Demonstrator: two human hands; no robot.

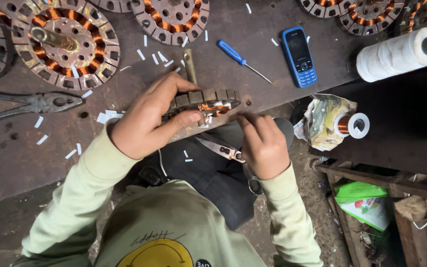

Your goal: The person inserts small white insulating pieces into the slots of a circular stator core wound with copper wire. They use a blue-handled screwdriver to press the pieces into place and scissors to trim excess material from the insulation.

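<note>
Your left hand (144,121) gripped the stator (208,104), right hand (263,146) pinching at its copper winding (212,108); only some slots looked wound.

Bare bench (16,153) lies open left of the left hand (142,123), below the pliers (30,104). Behind the stator (206,101), a screwdriver (240,59) and phone (298,57) crowd the way. Scissors (228,153) lie beneath the right hand (263,146); a wire spool (354,124) blocks the right.

Rusty matt metal workbench (16,158), glossy copper wire on the stator (208,105), blue plastic-handled screwdriver (233,53).
</note>
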